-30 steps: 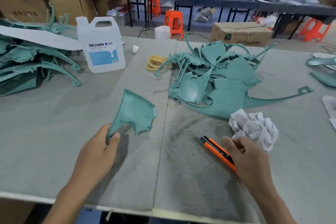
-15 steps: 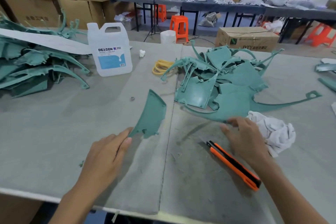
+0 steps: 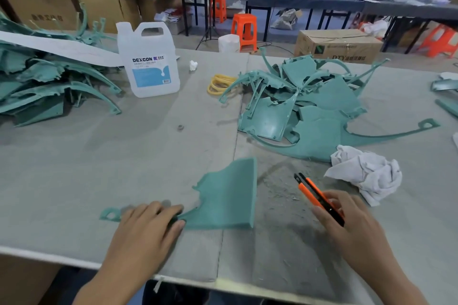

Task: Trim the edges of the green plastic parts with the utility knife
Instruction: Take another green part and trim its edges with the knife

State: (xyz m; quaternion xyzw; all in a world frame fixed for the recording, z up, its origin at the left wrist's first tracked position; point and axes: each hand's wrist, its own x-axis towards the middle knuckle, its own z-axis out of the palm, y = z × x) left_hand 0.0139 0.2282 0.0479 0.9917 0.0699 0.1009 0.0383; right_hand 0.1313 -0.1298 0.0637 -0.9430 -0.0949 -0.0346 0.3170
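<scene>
We have the green plastic part [image 3: 228, 200] lying flat on the bench [image 3: 99, 168] in front of us, its broad panel toward the middle and its thin tail running off to our left, ending in a small loop. Our left hand [image 3: 146, 233] holds that tail. The fingers [image 3: 158, 208] lie close together across the top of it and the thumb is tucked against its near edge, so the strip is pinched between them.

The utility knife [image 3: 314, 193] lies to the right of the part, near it but apart, with a strip of bare bench between. Our right hand [image 3: 354, 233] is at the knife's rear end. Its fingers [image 3: 322, 213] are curled round the orange body, while the black front end sticks out free. We cannot tell whether any blade is extended.

The relation that matters is this: the knife's long axis runs from near-right to far-left, so its tip points away from us and slightly toward the part. The part's straight right edge runs near to far, almost alongside the knife. The ragged edge — the one that looks to need trimming — sits on the far-left side of the panel, close above our left hand.

We judge the right hand must lift the knife and carry it leftward across the panel, cutting away from the holding fingers.

The pile of untrimmed green parts [image 3: 309, 111] and a crumpled white rag [image 3: 366, 173] lie beyond the knife.
</scene>
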